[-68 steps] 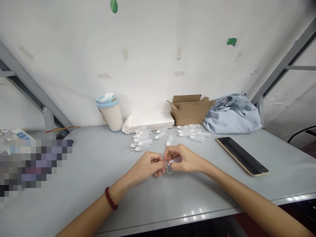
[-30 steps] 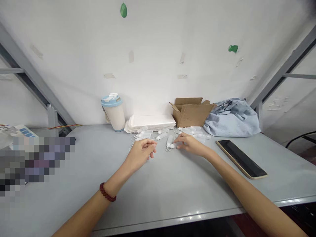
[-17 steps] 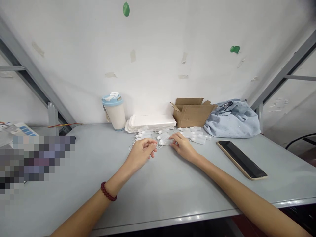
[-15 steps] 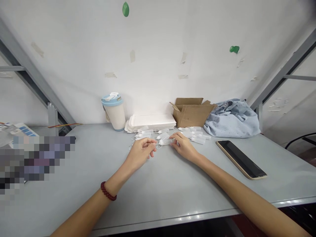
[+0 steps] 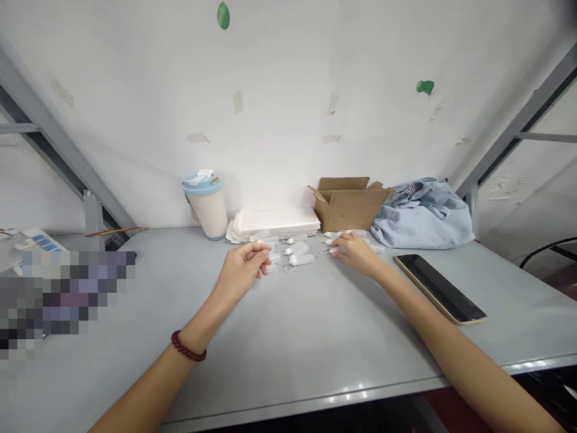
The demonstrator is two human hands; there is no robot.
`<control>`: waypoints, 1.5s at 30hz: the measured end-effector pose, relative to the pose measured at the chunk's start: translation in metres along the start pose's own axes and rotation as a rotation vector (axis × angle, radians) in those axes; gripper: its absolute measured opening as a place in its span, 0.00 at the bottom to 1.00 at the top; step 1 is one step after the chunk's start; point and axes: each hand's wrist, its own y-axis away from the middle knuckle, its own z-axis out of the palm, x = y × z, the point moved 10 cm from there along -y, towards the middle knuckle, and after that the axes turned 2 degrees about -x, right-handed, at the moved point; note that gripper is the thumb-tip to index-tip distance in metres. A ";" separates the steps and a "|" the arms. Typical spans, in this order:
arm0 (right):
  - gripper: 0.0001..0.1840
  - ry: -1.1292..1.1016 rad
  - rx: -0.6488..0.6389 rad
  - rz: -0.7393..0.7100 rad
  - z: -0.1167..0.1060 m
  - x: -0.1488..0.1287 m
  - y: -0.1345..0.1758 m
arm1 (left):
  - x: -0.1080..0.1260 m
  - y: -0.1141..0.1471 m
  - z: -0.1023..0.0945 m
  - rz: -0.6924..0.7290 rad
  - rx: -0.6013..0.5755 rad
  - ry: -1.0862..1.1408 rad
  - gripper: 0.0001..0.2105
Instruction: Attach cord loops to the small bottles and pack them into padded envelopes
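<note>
Several small clear plastic tubes with white ends and thin string loops lie in a loose group; one tube (image 5: 303, 260) rests at the front between my hands. My left hand (image 5: 243, 264) is closed at the group's left side, thumb against the curled fingers; anything inside the pinch is too small to make out. More tubes show partly behind its fingertips. At the right side, my right hand (image 5: 358, 254) reaches down with its fingers closed around another tube, whose white end and string show by the fingertips. The hand covers most of that tube.
Behind the tubes is a stack of flat white boxes (image 5: 277, 221), with an opened cardboard box (image 5: 354, 209) beside it. A lidded cup (image 5: 207, 207) stands left, a light blue cloth (image 5: 424, 219) lies right. A phone (image 5: 439, 288) lies near my right forearm.
My right hand has moved right, off the front tube, to another tube. My left hand has shifted a little left and up, fingers still closed. The view has turned slightly.
</note>
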 end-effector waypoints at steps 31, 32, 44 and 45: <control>0.07 -0.591 0.081 -0.205 -0.044 -0.109 0.024 | -0.009 0.011 0.051 0.001 -0.312 -0.108 0.14; 0.07 -0.603 0.071 -0.204 -0.044 -0.110 0.025 | -0.010 0.011 0.050 -0.011 -0.304 -0.078 0.14; 0.07 -0.666 0.010 -0.231 -0.042 -0.122 0.028 | -0.017 0.015 0.057 -0.099 -0.376 0.140 0.12; 0.06 -0.665 0.007 -0.231 -0.042 -0.122 0.028 | -0.018 0.015 0.057 -0.103 -0.378 0.147 0.12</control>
